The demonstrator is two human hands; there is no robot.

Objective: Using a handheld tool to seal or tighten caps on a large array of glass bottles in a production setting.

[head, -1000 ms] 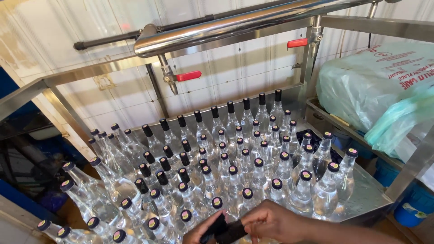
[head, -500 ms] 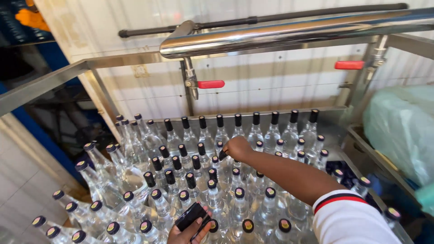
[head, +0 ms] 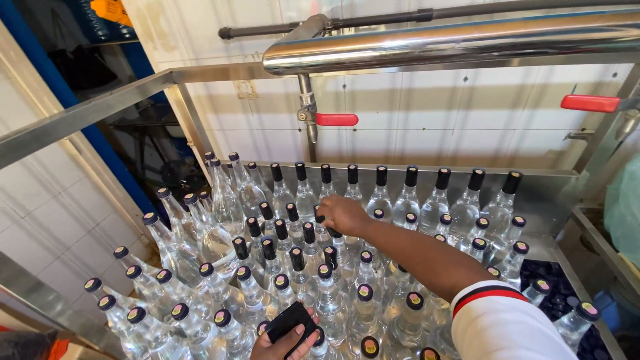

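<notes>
Clear glass bottles with dark caps (head: 331,293) stand packed neck to neck across the steel table (head: 547,200), leaving no gaps between them. Open air above the caps gives passage, beneath the polished steel pipe (head: 453,43) and red-handled valves (head: 335,120).

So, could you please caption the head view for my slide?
Right hand reaches among capped clear glass bottles on a steel table; left hand holds black caps.

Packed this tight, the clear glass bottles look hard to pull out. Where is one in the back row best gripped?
Grip a clear glass bottle by its black-capped neck, coming straight down from above: it stands upright, neighbours press its body on both sides, and only the neck stands free.
</notes>
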